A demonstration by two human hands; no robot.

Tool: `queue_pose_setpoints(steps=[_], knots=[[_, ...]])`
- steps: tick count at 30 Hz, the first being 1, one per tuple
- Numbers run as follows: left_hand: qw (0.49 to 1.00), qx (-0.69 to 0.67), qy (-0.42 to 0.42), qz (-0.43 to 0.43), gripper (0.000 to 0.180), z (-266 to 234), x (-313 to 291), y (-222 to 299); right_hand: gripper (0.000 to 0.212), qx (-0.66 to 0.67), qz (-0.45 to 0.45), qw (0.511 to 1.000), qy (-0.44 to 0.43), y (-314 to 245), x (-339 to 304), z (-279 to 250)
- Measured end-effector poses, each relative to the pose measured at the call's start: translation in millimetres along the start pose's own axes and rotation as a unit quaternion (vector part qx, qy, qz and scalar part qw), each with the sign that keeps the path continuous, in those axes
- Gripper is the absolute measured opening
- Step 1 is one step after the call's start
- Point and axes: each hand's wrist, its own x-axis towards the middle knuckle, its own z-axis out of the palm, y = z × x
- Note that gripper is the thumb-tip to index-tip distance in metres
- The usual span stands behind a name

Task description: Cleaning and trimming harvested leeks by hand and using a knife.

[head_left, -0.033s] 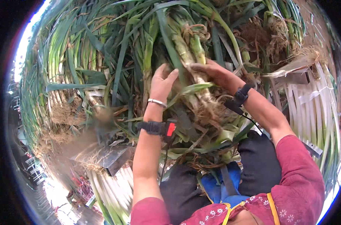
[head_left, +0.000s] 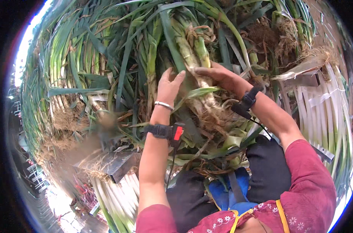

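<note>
Far left pile: I see a big heap of long, thin green onion stalks [head_left: 64,58], with shaggy tan roots [head_left: 67,118] at the bottom.
Low left box: A grey, shiny metal box [head_left: 124,167] sits below the heap, with pale, stringy roots lying on top. Just under it is a row of smooth white stalks [head_left: 114,194].
Left hand: The person's bare left hand [head_left: 169,85] is up beside the middle bunch. Its thumb and fingers are spread, with a gap between them, and I can see nothing held in it.
Left wrist: It wears a thin white bracelet [head_left: 163,105] and a wide black cloth strap [head_left: 158,131] with a small red and black box [head_left: 178,133].
Middle bunch: Thick green and white onion stalks [head_left: 192,59] with messy brown roots [head_left: 215,116] lie between the two hands. The roots point down toward the person's lap.
Right hand: The bare right hand [head_left: 226,79] is at the right side of the bunch. Its thumb lies across the stalks, and I cannot tell how tightly it is closed.
Right wrist: A black cloth strap [head_left: 249,99] goes around it.
Lap: Blue cloth [head_left: 240,186] shows between two knees in black trousers [head_left: 267,163].
Top: The dark red shirt [head_left: 310,178] has white flowers and yellow edges.
Far right row: Long, clean white stalks with green ends [head_left: 326,116] stand side by side.
</note>
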Motion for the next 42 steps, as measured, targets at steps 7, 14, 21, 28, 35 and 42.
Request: queue_pose_setpoints(steps=[7,14,21,28,35,42], knots=[[0.975,-0.167,-0.125,-0.079,0.083,7.2,-5.4,51.6,0.074,-0.391,0.02,0.92,0.007,-20.0,8.8,32.0],[0.996,-0.077,-0.041,-0.001,0.077,-35.5,10.9,25.0,0.095,-0.501,-0.11,0.858,0.032,28.0,22.0,101.1],[0.997,-0.07,-0.002,-0.028,0.071,-54.7,14.4,29.4,0.035,-0.364,-0.213,0.86,0.288,54.0,42.1,3.4],[0.998,-0.055,-0.006,-0.028,0.063,-66.9,12.5,21.3,0.032,-0.033,0.025,0.989,0.14,72.2,51.3,-38.2],[0.997,-0.059,0.006,-0.039,0.063,-68.2,8.4,23.1,0.03,0.009,0.035,0.999,0.017,44.7,31.4,-28.7],[0.997,-0.072,0.0,-0.028,0.064,-64.8,7.7,25.2,0.023,-0.337,-0.012,0.928,0.156,25.4,19.6,-23.2]])
